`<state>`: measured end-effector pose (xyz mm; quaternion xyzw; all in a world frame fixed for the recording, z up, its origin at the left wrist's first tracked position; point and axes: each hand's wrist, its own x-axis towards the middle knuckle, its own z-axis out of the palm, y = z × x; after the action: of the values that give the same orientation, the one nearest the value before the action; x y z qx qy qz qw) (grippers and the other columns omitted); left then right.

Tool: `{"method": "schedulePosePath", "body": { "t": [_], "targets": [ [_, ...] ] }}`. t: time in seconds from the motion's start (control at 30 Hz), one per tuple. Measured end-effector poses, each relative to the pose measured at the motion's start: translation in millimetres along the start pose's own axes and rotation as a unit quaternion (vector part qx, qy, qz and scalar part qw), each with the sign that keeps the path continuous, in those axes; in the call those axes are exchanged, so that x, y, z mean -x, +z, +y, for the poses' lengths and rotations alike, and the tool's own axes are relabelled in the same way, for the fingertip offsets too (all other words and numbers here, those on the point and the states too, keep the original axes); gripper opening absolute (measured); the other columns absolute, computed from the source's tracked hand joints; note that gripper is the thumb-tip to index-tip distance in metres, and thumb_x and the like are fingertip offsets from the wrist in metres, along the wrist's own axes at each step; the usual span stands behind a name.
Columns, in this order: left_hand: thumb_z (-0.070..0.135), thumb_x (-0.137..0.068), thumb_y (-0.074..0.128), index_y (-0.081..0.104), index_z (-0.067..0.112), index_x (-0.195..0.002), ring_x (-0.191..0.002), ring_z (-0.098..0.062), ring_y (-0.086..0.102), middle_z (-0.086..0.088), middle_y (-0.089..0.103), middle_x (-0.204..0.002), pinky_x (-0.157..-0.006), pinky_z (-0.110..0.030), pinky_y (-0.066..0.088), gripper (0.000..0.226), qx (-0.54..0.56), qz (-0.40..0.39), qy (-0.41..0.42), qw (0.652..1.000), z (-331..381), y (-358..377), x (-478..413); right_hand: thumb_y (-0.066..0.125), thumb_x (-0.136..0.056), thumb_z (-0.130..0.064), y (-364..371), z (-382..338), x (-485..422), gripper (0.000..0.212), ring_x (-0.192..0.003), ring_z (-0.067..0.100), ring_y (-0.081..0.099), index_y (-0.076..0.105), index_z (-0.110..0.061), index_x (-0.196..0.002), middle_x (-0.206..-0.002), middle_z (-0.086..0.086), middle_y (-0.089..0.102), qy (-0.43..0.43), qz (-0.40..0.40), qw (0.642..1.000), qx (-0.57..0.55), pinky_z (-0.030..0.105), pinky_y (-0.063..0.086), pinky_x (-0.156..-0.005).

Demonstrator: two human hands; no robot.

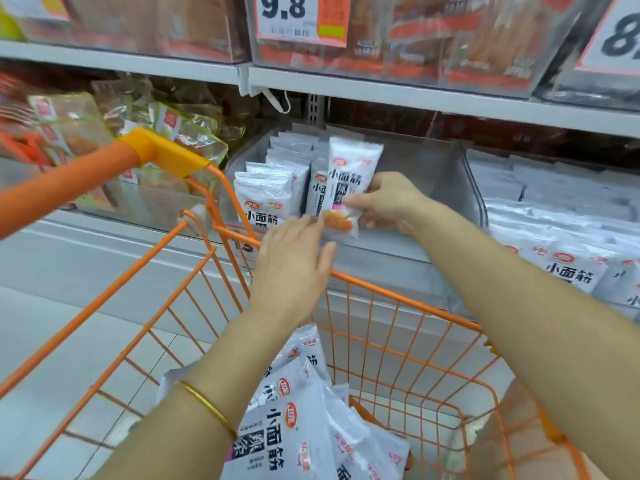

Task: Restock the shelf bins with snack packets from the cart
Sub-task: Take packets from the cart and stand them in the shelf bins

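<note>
Bin [446, 174] part filled, right side bare; right hand [388, 202] pinches packet [349, 181] upright over it, left hand [294, 261] spread, more packets in cart [398, 296]

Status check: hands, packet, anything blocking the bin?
Right hand grips white snack packet upright at clear bin. Left hand open, by packet's lower edge. Nothing blocking bin's right side.

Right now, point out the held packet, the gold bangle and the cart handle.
held packet [351, 168], head view, middle of its printed front.
gold bangle [207, 404], head view, top of the band.
cart handle [69, 181], head view, orange bar.
</note>
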<state>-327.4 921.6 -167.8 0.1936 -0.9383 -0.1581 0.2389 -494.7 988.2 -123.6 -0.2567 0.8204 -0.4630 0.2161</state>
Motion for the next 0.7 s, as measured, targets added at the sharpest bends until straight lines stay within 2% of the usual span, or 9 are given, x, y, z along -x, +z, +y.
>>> {"method": "schedulePosePath", "body": {
  "t": [0.07, 0.1, 0.17, 0.23, 0.3, 0.4, 0.5, 0.6, 0.7],
  "targets": [
    [0.038, -0.099, 0.031, 0.037, 0.019, -0.142, -0.142, -0.016, 0.018, -0.001, 0.032, -0.151, -0.114, -0.031, 0.002, 0.047, -0.049, -0.030, 0.006, 0.998, -4, 7, 2, 0.071, -0.082, -0.011, 17, 7, -17, 0.020, -0.052, 0.014, 0.060, 0.065, -0.004, -0.100, -0.078, 0.008, 0.067, 0.033, -0.016, 0.999, 0.037, 0.025, 0.055, -0.050],
    [0.040, -0.099, 0.029, 0.036, 0.020, -0.142, -0.143, -0.015, 0.016, 0.000, 0.030, -0.151, -0.115, -0.031, 0.000, 0.047, -0.054, -0.032, 0.006, 0.998, -5, 9, 2, 0.072, -0.081, -0.008, 25, 11, -23, 0.023, -0.058, 0.020, 0.064, 0.065, 0.000, -0.101, -0.084, 0.012, 0.069, 0.047, -0.018, 0.998, 0.044, 0.032, 0.059, -0.058],
    [0.041, -0.099, 0.025, 0.037, 0.022, -0.142, -0.142, -0.015, 0.017, 0.001, 0.032, -0.151, -0.115, -0.031, 0.002, 0.048, -0.060, -0.029, 0.008, 0.998, -6, 9, 2, 0.074, -0.079, -0.005, 37, 14, -34, 0.024, -0.070, 0.031, 0.069, 0.066, 0.003, -0.100, -0.090, 0.017, 0.070, 0.061, -0.009, 0.997, 0.043, 0.042, 0.060, -0.070],
    [0.040, -0.099, 0.028, 0.038, 0.022, -0.141, -0.142, -0.015, 0.018, 0.002, 0.034, -0.149, -0.115, -0.032, 0.004, 0.047, -0.067, -0.026, 0.014, 0.997, -6, 9, 2, 0.075, -0.078, -0.005, 46, 12, -39, 0.020, -0.073, 0.032, 0.069, 0.065, 0.002, -0.094, -0.085, 0.015, 0.069, 0.065, 0.007, 0.997, 0.041, 0.042, 0.059, -0.073],
    [0.040, -0.099, 0.030, 0.039, 0.023, -0.141, -0.141, -0.014, 0.019, 0.003, 0.036, -0.148, -0.115, -0.032, 0.005, 0.046, -0.070, -0.026, 0.013, 0.997, -7, 9, 2, 0.075, -0.077, -0.006, 52, 9, -42, 0.020, -0.071, 0.030, 0.068, 0.065, -0.001, -0.094, -0.084, 0.013, 0.068, 0.070, 0.016, 0.996, 0.043, 0.040, 0.059, -0.072],
    [0.040, -0.099, 0.030, 0.039, 0.023, -0.140, -0.140, -0.014, 0.021, 0.003, 0.037, -0.147, -0.115, -0.033, 0.008, 0.046, -0.072, -0.024, 0.016, 0.997, -6, 9, 2, 0.076, -0.077, -0.006, 54, 9, -42, 0.027, -0.079, 0.032, 0.070, 0.065, 0.001, -0.100, -0.095, 0.016, 0.069, 0.077, 0.019, 0.996, 0.037, 0.042, 0.059, -0.074],
    [0.039, -0.099, 0.030, 0.040, 0.023, -0.139, -0.140, -0.014, 0.021, 0.003, 0.038, -0.146, -0.114, -0.032, 0.007, 0.045, -0.066, -0.015, 0.022, 0.997, -7, 10, 2, 0.075, -0.078, -0.006, 45, 7, -33, 0.018, -0.085, 0.033, 0.069, 0.058, -0.001, -0.082, -0.098, 0.017, 0.066, 0.077, 0.013, 0.997, 0.028, 0.042, 0.058, -0.076],
    [0.045, -0.096, 0.023, 0.046, 0.021, -0.135, -0.138, -0.017, 0.027, 0.001, 0.044, -0.142, -0.113, -0.032, 0.010, 0.051, -0.061, -0.009, 0.026, 0.998, -7, 9, 4, 0.073, -0.079, -0.007, 30, -1, -13, 0.026, -0.072, 0.028, 0.069, 0.048, -0.008, -0.075, -0.088, 0.017, 0.064, 0.042, 0.031, 0.996, 0.078, 0.038, 0.059, -0.066],
    [0.049, -0.088, 0.012, 0.052, 0.017, -0.129, -0.134, -0.020, 0.035, -0.001, 0.050, -0.136, -0.111, -0.033, 0.015, 0.066, -0.062, -0.006, 0.038, 0.997, -6, 8, 4, 0.069, -0.082, -0.003, 9, -15, 38, 0.027, -0.057, 0.022, 0.065, 0.046, -0.010, -0.071, -0.067, 0.012, 0.060, -0.054, 0.043, 0.995, 0.068, 0.033, 0.057, -0.054]
  ]
}}
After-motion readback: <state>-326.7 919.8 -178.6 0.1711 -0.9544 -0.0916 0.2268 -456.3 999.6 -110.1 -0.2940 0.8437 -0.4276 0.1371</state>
